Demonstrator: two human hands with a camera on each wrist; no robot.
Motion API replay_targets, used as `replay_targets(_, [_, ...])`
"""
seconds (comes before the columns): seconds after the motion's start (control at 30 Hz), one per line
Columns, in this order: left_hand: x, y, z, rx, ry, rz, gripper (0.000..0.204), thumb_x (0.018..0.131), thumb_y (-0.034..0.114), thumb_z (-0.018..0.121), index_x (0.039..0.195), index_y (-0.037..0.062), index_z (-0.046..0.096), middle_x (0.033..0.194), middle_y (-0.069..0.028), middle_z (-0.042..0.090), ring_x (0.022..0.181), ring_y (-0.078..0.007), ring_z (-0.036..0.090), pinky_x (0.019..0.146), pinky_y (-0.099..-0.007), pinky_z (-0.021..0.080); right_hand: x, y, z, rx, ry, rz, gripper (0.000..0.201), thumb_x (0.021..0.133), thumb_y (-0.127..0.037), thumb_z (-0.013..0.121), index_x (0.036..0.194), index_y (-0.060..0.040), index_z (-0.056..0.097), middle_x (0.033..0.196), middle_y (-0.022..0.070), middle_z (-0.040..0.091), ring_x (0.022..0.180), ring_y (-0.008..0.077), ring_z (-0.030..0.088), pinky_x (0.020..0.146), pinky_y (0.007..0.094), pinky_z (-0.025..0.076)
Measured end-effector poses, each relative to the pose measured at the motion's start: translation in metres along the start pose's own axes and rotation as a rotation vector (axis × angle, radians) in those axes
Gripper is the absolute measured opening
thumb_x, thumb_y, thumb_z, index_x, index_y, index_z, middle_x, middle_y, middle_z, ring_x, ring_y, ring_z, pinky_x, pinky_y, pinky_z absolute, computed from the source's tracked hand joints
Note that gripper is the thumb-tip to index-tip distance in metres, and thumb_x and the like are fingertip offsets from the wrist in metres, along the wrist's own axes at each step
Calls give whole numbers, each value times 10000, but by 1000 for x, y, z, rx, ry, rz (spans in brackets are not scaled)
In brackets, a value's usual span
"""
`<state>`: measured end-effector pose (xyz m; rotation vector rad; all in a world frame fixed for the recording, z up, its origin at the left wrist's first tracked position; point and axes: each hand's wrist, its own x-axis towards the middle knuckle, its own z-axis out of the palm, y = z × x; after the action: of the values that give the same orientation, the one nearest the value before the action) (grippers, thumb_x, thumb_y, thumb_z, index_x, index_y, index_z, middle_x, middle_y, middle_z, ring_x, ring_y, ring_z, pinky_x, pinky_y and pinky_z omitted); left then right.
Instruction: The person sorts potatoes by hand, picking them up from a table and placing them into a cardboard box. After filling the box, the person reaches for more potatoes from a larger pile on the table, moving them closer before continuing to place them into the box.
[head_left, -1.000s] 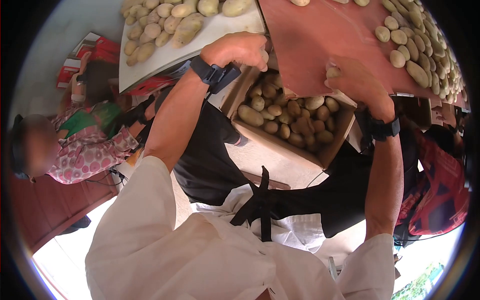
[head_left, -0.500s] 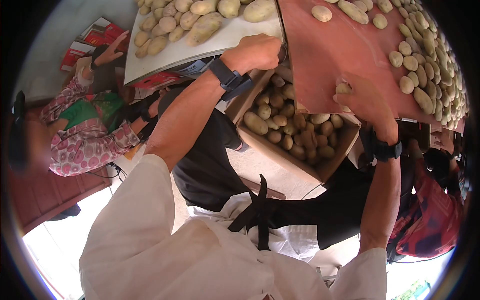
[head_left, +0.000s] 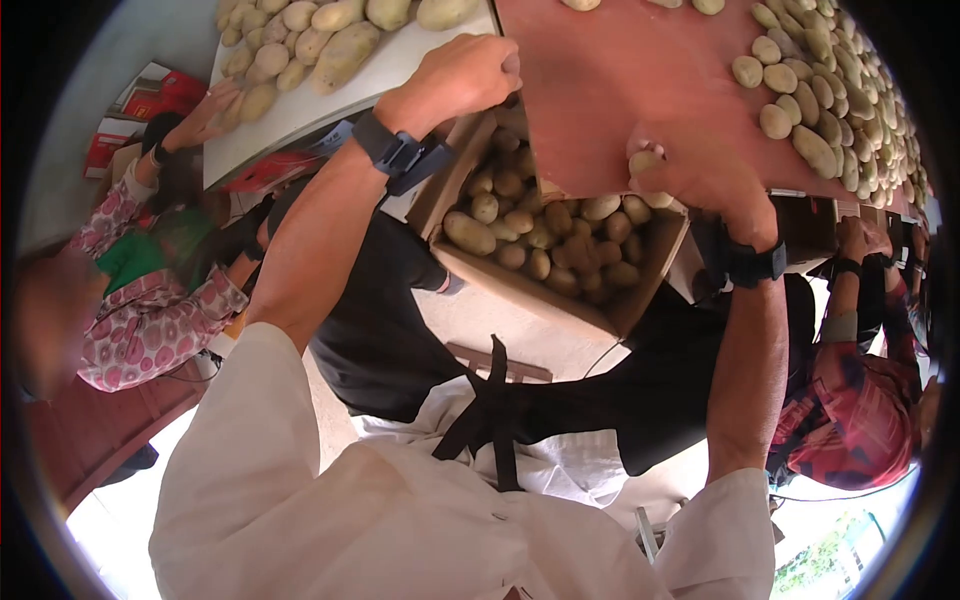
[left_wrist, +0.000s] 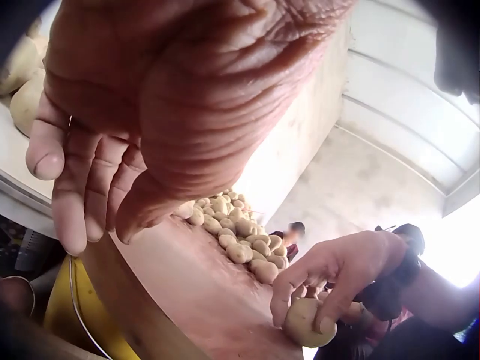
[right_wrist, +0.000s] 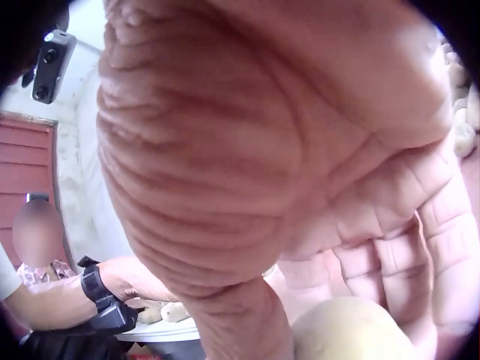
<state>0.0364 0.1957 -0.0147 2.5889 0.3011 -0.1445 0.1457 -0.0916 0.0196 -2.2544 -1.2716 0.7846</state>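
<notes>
My right hand (head_left: 700, 165) grips a potato (head_left: 645, 160) between thumb and fingers, over the near edge of the red tabletop (head_left: 600, 90). In the left wrist view that potato (left_wrist: 309, 322) looks pale and rounded, and its top (right_wrist: 349, 330) shows below my palm in the right wrist view. My left hand (head_left: 460, 78) hangs near the gap between the white table (head_left: 375, 75) and the red one. Its fingers (left_wrist: 97, 180) are loosely bent and hold nothing. Beneath both hands stands a cardboard box (head_left: 540, 295) of potatoes, partly covered by the red tabletop's corner.
A large heap of potatoes (head_left: 840, 100) covers the red tabletop's right side. More potatoes (head_left: 300, 35) lie on the white table. At left a person in a patterned sleeve (head_left: 110, 345) reaches to that table's edge. Another person (head_left: 850, 420) sits at right.
The head view has shifted. My right hand keeps its grip on the potato, and my left hand stays near the gap. The person at left has reached out to the white table's potatoes.
</notes>
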Motion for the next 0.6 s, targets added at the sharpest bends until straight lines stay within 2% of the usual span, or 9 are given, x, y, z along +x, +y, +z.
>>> replay_targets(0.07, [0, -3, 4, -14, 21, 22, 183, 936, 186, 675, 1018, 23, 690, 935, -148, 766, 858, -312, 738, 779, -424, 547, -4, 5, 4, -27, 23, -4, 219, 789, -195, 707, 929, -30, 679, 823, 105, 657, 778, 257, 621, 739, 376, 491])
replay_targets(0.13, [-2, 0, 5, -20, 34, 56, 194, 935, 198, 680, 1009, 19, 686, 963, -168, 759, 875, -335, 734, 783, -436, 545, -7, 7, 4, -137, 133, -74, 217, 787, -234, 706, 888, -43, 688, 793, 86, 644, 749, 234, 612, 718, 366, 483])
replay_targets(0.17, [-1, 0, 5, -31, 26, 65, 202, 932, 205, 684, 1015, 20, 688, 957, -177, 754, 886, -349, 730, 788, -442, 546, -8, 2, -2, -104, 62, -2, 227, 781, -246, 699, 895, -50, 696, 802, 91, 661, 761, 254, 627, 719, 382, 486])
replay_targets(0.2, [-1, 3, 4, -26, 8, 52, 209, 932, 207, 685, 1020, 18, 690, 967, -181, 756, 914, -358, 729, 806, -443, 550, -8, -3, -5, -122, 79, -1, 227, 781, -246, 699, 895, -50, 696, 802, 91, 661, 761, 254, 627, 719, 382, 486])
replay_targets(0.27, [-3, 6, 2, -47, -34, -12, 215, 935, 241, 694, 1029, 48, 711, 1036, -158, 759, 1028, -376, 701, 868, -472, 539, -8, -5, -4, -87, -30, 56, 229, 773, -240, 694, 896, -47, 701, 823, 109, 683, 783, 278, 647, 724, 397, 489])
replay_targets(0.33, [-4, 6, 2, -57, -23, 10, 221, 935, 239, 695, 1031, 40, 709, 1036, -166, 757, 1027, -379, 701, 871, -471, 537, -10, -3, -6, -56, -5, 30, 227, 766, -225, 690, 906, -49, 716, 845, 125, 701, 795, 297, 657, 727, 411, 491])
replay_targets(0.47, [-4, 10, 2, -91, -51, -9, 227, 937, 237, 697, 1039, 35, 708, 1037, -174, 756, 1026, -384, 701, 878, -471, 534, -18, -10, -5, 45, -7, 61, 215, 752, -200, 708, 908, -56, 739, 815, 90, 705, 772, 253, 658, 706, 385, 496])
replay_targets(0.53, [-4, 11, 7, -92, 3, 23, 189, 925, 190, 713, 1012, 22, 702, 984, -184, 761, 964, -375, 725, 838, -444, 554, -20, -16, -8, 58, -36, 176, 193, 747, -183, 717, 895, -62, 741, 801, 70, 701, 772, 228, 657, 711, 362, 501])
replay_targets(0.6, [-3, 12, 8, -64, 18, 54, 187, 925, 191, 714, 1010, 25, 704, 979, -179, 762, 958, -369, 727, 835, -445, 554, -23, -7, -5, 44, -6, 114, 188, 747, -177, 721, 896, -65, 743, 807, 72, 707, 780, 235, 664, 720, 365, 508])
